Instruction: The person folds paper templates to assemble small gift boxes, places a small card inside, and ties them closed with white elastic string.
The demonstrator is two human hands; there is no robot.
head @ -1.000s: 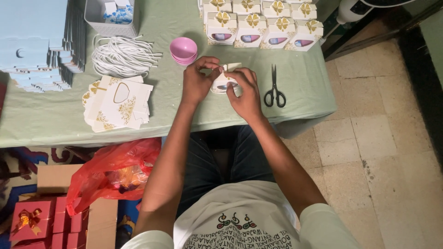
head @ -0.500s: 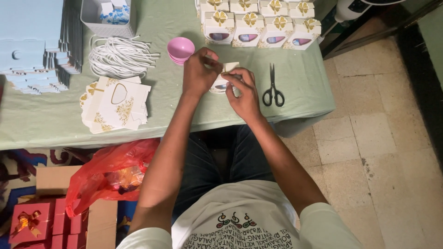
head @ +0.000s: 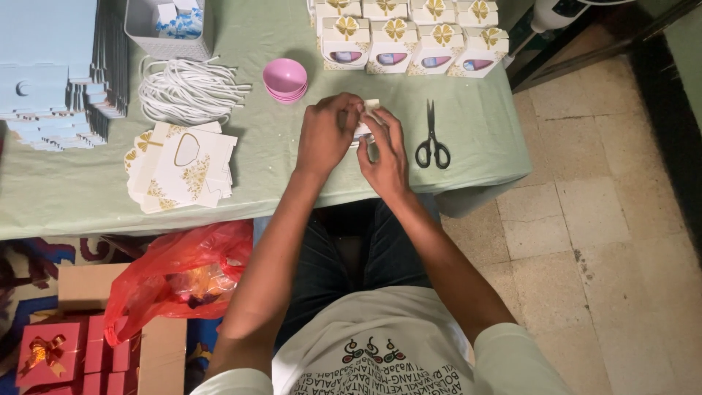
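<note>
Fingers of our left hand [head: 327, 139] and right hand [head: 385, 153] pinch together a small white box [head: 368, 117], just above the green tablecloth [head: 292, 161]. Beside the right hand lie black scissors [head: 432, 139]; pink bowls [head: 285, 79] and a white cord bundle [head: 190, 89] sit to the left.

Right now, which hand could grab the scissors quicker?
Probably the right hand. The scissors lie just beside it on the green tablecloth, while the left hand sits farther away. Both hands hold the small white box.
</note>
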